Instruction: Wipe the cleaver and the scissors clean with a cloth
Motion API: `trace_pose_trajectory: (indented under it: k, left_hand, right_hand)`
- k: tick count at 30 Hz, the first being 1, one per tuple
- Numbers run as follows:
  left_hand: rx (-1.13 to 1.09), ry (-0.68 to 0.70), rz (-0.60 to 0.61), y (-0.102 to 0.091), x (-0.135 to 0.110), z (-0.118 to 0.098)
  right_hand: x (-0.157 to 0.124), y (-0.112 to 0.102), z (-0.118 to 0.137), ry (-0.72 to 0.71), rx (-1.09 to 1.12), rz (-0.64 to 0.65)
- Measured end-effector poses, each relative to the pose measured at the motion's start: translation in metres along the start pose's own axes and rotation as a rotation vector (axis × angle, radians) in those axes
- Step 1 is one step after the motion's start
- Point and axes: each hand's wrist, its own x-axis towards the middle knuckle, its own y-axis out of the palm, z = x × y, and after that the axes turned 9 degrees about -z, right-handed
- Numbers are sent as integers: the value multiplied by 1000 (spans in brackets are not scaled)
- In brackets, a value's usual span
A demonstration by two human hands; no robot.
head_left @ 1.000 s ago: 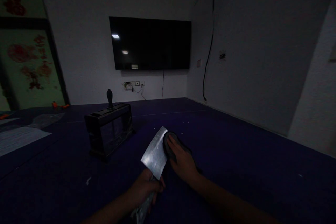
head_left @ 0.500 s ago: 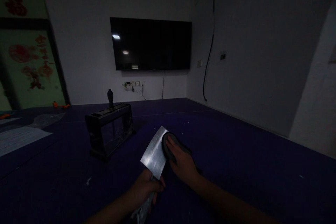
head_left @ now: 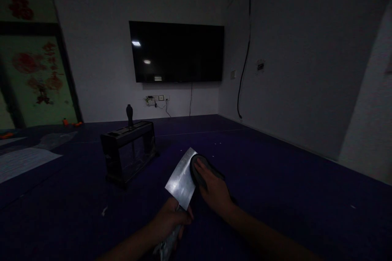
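as we read the step: our right hand (head_left: 214,189) holds a dark pad (head_left: 196,169) flat against the cleaver (head_left: 181,179) blade.
left hand (head_left: 171,220) grip: closed round the cleaver handle, blade just above the worktop (head_left: 275,179).
next move: we judge it calls for fingers kept off the edge.
surface: purple cloth, knife block (head_left: 128,151) left.
room: dim, wall television (head_left: 177,52).

The bare left hand (head_left: 171,219) is curling shut in a tight fist, low and near. The bare right hand (head_left: 214,189) is lying palm down just past that grip, fingers stretching forward, its arm slanting in from the right.
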Motion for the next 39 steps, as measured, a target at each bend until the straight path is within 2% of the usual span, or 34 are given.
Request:
trace_pose_trajectory:
  k: [9,15,21,30,39]
  left_hand:
    - [23,13,28,2,-10,-5]
    - [14,19,34,3,-11,-7]
    - [-16,28,5,2,-7,1]
    - [14,44,30,1,-6,4]
    - [-12,44,13,2,-6,1]
  right_hand:
    - [0,6,-6,96,-11,-96]
    - [0,5,-6,57,8,-86]
    - [-2,2,2,-53,17,-29]
    - [-3,2,0,-97,29,-69]
    - [-2,4,-2,19,-4,-118]
